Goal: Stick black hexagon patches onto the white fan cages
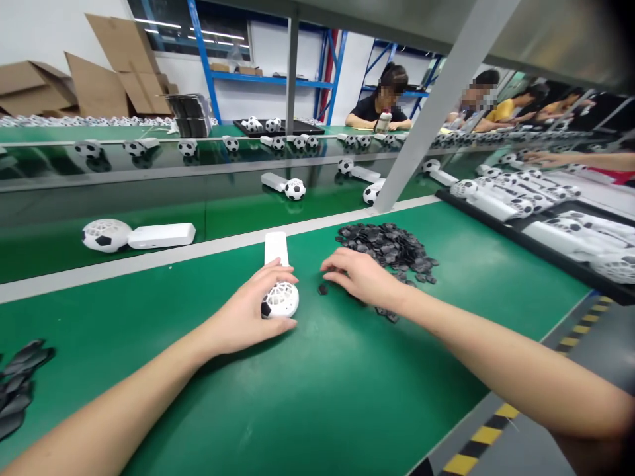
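My left hand [248,307] is wrapped round the football-shaped head of a white handheld fan [284,301], thumb on the near side and fingers over the far side. The fan's head has an open lattice and a black patch; its white handle [276,248] points away from me on the green table. My right hand [364,277] hovers to the right, fingers loosely curled and apart, with nothing visible in them. Just below its fingertips lies one small black piece [323,289]. Behind and beside that hand spreads a heap of similar black pieces [391,244].
A conveyor [233,218] carrying several football fans runs beyond the green table [278,396]. At right stands a black tray [501,228] full of fans. A grey post [436,112] rises beyond the heap. Larger black pieces [20,383] lie at left. Co-workers [384,99] sit opposite.
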The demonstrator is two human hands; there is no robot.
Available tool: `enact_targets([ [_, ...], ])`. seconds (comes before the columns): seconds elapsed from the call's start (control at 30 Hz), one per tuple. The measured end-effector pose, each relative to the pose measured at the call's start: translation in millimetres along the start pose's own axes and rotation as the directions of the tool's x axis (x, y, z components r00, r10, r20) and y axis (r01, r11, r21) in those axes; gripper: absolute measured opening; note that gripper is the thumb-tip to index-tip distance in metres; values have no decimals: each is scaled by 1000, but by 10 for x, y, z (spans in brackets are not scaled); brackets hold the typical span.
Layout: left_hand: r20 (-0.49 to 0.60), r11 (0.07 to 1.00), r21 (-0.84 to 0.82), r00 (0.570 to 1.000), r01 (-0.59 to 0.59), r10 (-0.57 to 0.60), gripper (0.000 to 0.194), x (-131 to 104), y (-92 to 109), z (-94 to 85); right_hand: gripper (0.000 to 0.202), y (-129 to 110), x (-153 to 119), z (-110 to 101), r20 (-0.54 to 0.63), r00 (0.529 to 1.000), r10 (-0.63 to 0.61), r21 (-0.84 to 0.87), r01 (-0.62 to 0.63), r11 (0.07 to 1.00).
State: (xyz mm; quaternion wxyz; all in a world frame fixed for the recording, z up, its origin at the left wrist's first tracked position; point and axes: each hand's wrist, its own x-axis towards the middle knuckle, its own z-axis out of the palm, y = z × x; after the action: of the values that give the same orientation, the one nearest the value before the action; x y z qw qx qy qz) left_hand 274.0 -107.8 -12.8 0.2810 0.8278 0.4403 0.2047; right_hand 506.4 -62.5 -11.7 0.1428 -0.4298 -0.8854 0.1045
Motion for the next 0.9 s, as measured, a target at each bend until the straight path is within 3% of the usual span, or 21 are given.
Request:
enact_targets([
  [0.2,-28,999,-16,999,31,-31,52,1,13,45,16,-135,-103,24,140,981,-135,-169,158,973],
  [0.3,-65,998,-20,996,66,-67,55,3,8,56,19,-208,-123,110,187,973,-138,-349,197,916],
  [0.4,-15,997,-28,998,66,-67,51,14,-8,28,22,-203,-122,122,191,976,-100,-405,171,898],
  [0.47,37,997,-44,998,57,-56,52,22,-16,-1,23,-185,-123,82,177,982,-68,-298,120,947],
  [0.53,59,997,-54,997,53,-50,53,29,-17,-22,20,-200,-131,22,143,988,-56,-79,68,995],
  [0.63,48,997,-57,998,43,-41,52,34,-10,-23,15,-316,-141,-51,70,995,-67,242,48,969],
  [0.77,15,997,-63,999,35,-34,52,29,-12,3,8,-514,-116,-37,-38,992,-121,379,127,917],
  [0.9,28,995,-87,999,40,-38,53,25,-19,1,5,-582,-51,66,-66,992,-107,486,126,865],
])
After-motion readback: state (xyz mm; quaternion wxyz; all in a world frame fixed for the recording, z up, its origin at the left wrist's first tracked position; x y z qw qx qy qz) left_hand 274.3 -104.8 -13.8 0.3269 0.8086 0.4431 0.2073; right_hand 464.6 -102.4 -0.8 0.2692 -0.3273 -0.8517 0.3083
